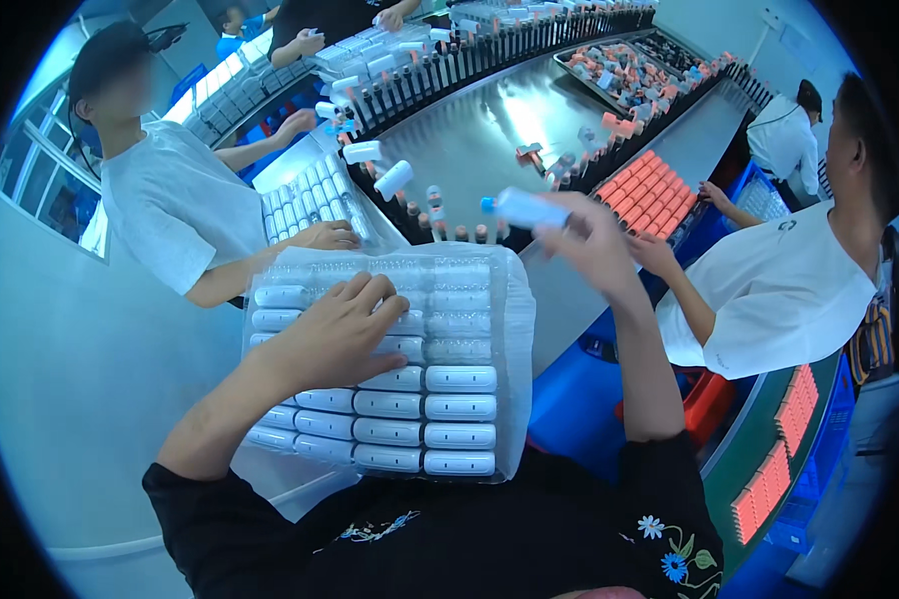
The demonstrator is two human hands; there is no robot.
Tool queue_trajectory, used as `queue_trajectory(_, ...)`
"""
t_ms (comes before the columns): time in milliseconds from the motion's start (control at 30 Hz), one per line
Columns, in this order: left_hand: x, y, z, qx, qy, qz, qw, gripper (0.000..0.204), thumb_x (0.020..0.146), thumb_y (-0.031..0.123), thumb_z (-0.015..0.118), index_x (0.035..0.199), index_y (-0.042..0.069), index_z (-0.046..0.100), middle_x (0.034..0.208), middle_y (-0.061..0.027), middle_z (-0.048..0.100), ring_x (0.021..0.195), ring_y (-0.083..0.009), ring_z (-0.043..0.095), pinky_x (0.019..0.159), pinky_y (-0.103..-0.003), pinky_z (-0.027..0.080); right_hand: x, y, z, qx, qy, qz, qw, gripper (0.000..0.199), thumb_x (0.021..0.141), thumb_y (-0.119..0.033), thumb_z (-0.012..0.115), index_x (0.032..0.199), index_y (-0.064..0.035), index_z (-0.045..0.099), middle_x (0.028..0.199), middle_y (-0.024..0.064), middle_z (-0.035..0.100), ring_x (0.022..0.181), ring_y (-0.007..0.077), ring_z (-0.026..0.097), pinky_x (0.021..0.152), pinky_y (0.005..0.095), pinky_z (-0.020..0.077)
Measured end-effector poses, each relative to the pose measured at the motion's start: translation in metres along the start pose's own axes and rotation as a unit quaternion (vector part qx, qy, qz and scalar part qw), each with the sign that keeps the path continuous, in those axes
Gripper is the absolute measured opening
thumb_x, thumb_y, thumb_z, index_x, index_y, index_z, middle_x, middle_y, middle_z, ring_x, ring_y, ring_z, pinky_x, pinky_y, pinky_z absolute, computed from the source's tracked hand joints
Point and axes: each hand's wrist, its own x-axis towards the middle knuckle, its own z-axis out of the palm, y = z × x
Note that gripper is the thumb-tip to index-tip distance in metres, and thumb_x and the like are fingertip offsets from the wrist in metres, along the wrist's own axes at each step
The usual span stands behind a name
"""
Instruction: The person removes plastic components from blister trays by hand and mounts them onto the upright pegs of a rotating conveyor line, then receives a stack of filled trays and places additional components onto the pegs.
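A clear plastic tray [512, 384] with rows of white rounded cylindrical casings [459, 406] lies in front of me, over a translucent liner. My left hand [335, 324] rests on its middle rows, fingers bent and thumb apart, touching casings there; its palm hides some of them. At the right, raised beside the conveyor's near rail, my right hand [594, 245] is closed round a white cylindrical casing [532, 208] with a blue tip pointing left. Slots at the tray's upper right hold no casings.
A metal-topped conveyor [459, 120] edged with black upright holders curves ahead, some bearing white casings. Co-workers stand at left, right and far side. A second tray [310, 205] is at the left; orange pieces [649, 195] fill one at the right. A parts bin [619, 78] stands beyond.
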Motion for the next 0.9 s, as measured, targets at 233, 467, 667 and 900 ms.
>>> queue_trajectory(233, 0.041, 0.015, -0.016, 0.169, -0.144, 0.039, 0.974, 0.050, 0.068, 0.022, 0.087, 0.102, -0.003, 0.060, 0.112, -0.0125, 0.056, 0.109, -0.0282, 0.056, 0.088, -0.037, 0.049, 0.064, 0.075, -0.093, -0.340, 0.260, 0.053, 0.902, 0.052, 0.073, -0.041, 0.087, 0.102, 0.0011, 0.077, 0.084, 0.0154, 0.075, 0.072, 0.0244, 0.073, 0.068, 0.0352, 0.0552)
queue_trajectory(467, 0.039, -0.003, -0.026, 0.026, -0.154, 0.046, 0.987, 0.056, 0.068, 0.022, 0.085, 0.111, -0.003, 0.059, 0.113, -0.0157, 0.058, 0.113, -0.0316, 0.056, 0.094, -0.040, 0.051, 0.116, 0.073, -0.099, -0.475, 0.190, 0.039, 0.858, 0.053, 0.068, -0.041, 0.083, 0.099, 0.0014, 0.076, 0.092, 0.0238, 0.074, 0.088, 0.0406, 0.073, 0.082, 0.0456, 0.0571)
queue_trajectory(667, 0.040, -0.004, -0.062, -0.204, -0.138, -0.054, 0.968, 0.069, 0.070, 0.021, 0.079, 0.129, -0.003, 0.052, 0.117, -0.0180, 0.060, 0.109, -0.0307, 0.061, 0.094, -0.038, 0.051, 0.172, 0.082, -0.044, -0.592, 0.030, 0.150, 0.792, 0.036, 0.086, -0.018, 0.061, 0.114, 0.0030, 0.069, 0.102, 0.0214, 0.076, 0.097, 0.0362, 0.075, 0.085, 0.0478, 0.0587)
queue_trajectory(900, 0.041, -0.030, -0.053, -0.338, -0.011, -0.056, 0.939, 0.072, 0.077, 0.031, 0.070, 0.138, -0.003, 0.050, 0.116, -0.0128, 0.061, 0.103, -0.0249, 0.060, 0.096, -0.036, 0.047, 0.147, 0.150, 0.008, -0.702, 0.023, 0.064, 0.709, 0.047, 0.094, -0.022, 0.058, 0.135, 0.0020, 0.054, 0.102, 0.0161, 0.076, 0.093, 0.0310, 0.076, 0.077, 0.0444, 0.0596)
